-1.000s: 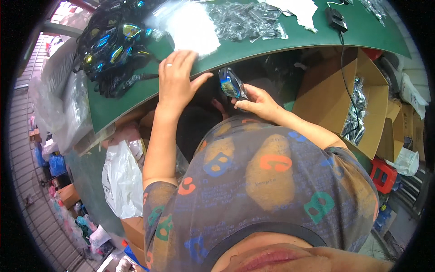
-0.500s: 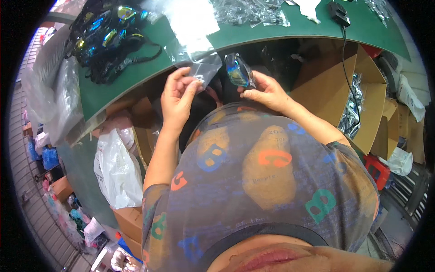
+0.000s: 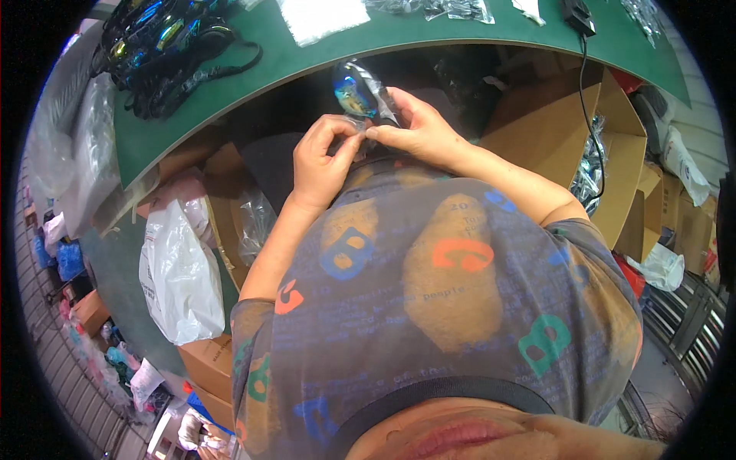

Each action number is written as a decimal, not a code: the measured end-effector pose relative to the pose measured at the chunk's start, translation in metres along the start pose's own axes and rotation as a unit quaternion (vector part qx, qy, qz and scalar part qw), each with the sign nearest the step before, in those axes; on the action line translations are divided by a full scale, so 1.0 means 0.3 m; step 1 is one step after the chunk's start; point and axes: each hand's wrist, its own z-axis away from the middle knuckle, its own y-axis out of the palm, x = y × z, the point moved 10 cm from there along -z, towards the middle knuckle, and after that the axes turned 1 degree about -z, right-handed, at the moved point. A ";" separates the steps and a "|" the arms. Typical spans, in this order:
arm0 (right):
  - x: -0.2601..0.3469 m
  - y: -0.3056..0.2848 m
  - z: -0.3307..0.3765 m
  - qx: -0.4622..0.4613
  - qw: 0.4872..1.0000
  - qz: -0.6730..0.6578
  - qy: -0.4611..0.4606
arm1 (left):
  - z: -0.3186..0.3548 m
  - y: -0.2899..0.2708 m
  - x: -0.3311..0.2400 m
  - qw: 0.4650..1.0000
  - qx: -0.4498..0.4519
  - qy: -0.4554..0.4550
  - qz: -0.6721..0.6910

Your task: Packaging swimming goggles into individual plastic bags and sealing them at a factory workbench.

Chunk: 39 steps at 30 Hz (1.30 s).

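Observation:
Swimming goggles [image 3: 354, 93] with mirrored blue and yellow lenses stand tilted above my hands, just off the table's near edge. Clear plastic [image 3: 386, 113] shows along their right side. My right hand [image 3: 418, 132] is closed on the goggles and their plastic, thumb pointing left. Below the lenses, my left hand [image 3: 326, 162] pinches a bit of clear film, its fingertips meeting my right thumb. How far the plastic covers the goggles I cannot tell.
Black goggles with mirrored lenses lie heaped [image 3: 165, 50] on the green table [image 3: 299, 57], beside a white sheet [image 3: 322, 17]. Bagged pieces [image 3: 460, 9] lie farther right. A cable [image 3: 586, 100] hangs past an open carton [image 3: 537, 126]. A white bag [image 3: 178, 276] stands left.
My hands have come together. The right one carried the goggles left; the left one moved right and no longer holds a flat clear bag out over the table edge.

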 end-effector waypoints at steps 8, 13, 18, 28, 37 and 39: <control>-0.057 -0.025 -0.041 -0.041 0.994 0.070 -0.080 | 0.003 0.053 -0.029 0.997 0.070 0.014 0.023; 0.001 -0.039 -0.004 -0.070 0.992 0.090 -0.055 | 0.069 0.045 0.147 0.921 0.002 -0.254 0.296; -0.012 -0.068 -0.012 -0.089 0.989 0.077 -0.091 | 0.051 -0.065 0.279 0.964 -0.059 -0.199 0.169; -0.029 -0.069 -0.028 -0.092 0.985 0.109 -0.098 | 0.112 0.069 0.260 0.923 -0.016 -0.292 0.251; 0.157 0.029 0.088 0.077 0.870 0.444 -0.199 | -0.026 -0.041 0.035 0.989 -0.029 -0.019 -0.144; 0.153 0.044 0.105 0.094 0.839 0.491 -0.216 | -0.032 -0.027 0.000 0.990 -0.020 -0.002 -0.138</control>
